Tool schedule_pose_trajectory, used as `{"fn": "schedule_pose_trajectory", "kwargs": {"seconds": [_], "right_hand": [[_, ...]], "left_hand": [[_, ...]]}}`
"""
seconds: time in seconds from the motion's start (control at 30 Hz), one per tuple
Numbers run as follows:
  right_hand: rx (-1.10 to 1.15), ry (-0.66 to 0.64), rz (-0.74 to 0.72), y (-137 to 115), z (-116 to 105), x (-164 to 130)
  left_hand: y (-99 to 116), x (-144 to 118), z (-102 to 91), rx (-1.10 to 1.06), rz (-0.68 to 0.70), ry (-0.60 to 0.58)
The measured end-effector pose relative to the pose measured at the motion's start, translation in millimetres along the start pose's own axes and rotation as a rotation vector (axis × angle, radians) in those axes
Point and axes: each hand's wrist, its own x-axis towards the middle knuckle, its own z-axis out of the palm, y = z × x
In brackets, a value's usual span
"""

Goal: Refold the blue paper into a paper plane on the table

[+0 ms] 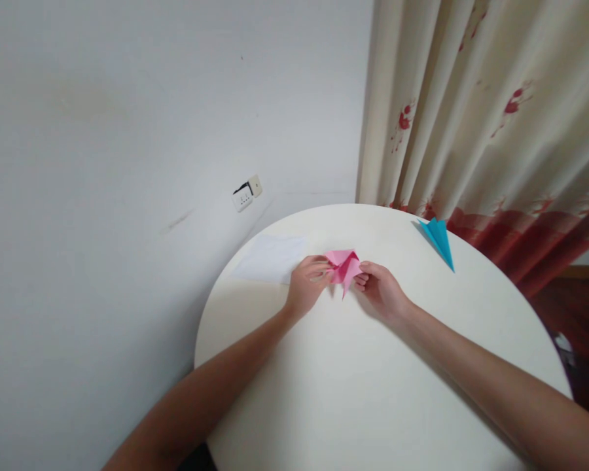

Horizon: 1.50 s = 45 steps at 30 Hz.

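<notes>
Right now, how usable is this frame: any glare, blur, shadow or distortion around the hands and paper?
Head view: soft, even light, no glare on the table; faint shadows under both forearms. Wide-angle bending curves the wall and curtain edges. The pink paper between left hand and right hand is small and slightly soft, folds hard to read; blue paper is clear.

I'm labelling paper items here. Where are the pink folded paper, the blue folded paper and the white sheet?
pink folded paper [344, 263], head view, its middle.
blue folded paper [440, 238], head view, its middle.
white sheet [269, 258], head view, its centre.
</notes>
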Motion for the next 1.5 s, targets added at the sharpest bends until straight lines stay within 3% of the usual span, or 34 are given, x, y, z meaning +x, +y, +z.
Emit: {"fn": "schedule_pose_trajectory", "kwargs": {"seconds": [0.2, 0.33, 0.47, 0.57, 0.67, 0.9, 1.03, 1.13, 1.2, 1.3, 1.4, 1.5], "right_hand": [[0.290, -0.087, 0.270, -8, -7, 3], [0.355, -0.053, 0.319, -10, -13, 6], [0.221, 0.057, 0.240, -10, -13, 9], [0.058, 0.112, 0.153, -8, -16, 11], [-0.108, 0.195, 0.057, -8, -24, 13], [-0.365, 0.355, -0.076, -13, -44, 18], [-0.478, 0.477, -0.181, -5, -48, 23], [-0.662, 0.555, -0.289, -2, -52, 25], [-0.797, 0.535, -0.425, -3, -54, 25], [-0.983, 0.341, -0.596, -8, -51, 20], [-1.087, 0.176, -0.586, -12, -43, 14], [-1.015, 0.115, -0.510, -15, -33, 8]], "left_hand": [[1, -2, 3.9, -0.112, -0.078, -0.140], [8, 0, -0.9, 0.150, 0.096, -0.162], [13, 4, -8.4, 0.343, 0.267, -0.161], [10, 6, -12.2, 0.356, 0.290, -0.166], [3, 8, -14.2, 0.265, 0.207, -0.142], [-1, 7, -10.2, -0.181, -0.233, -0.028], [2, 5, -9.3, -0.269, -0.239, -0.015], [1, 4, -9.1, -0.146, -0.130, -0.037], [1, 5, -8.8, -0.032, -0.020, -0.069], [2, 5, -8.4, 0.065, 0.097, -0.147], [6, 6, -8.8, 0.113, 0.166, -0.229], [11, 5, -9.9, 0.143, 0.205, -0.305]]}}
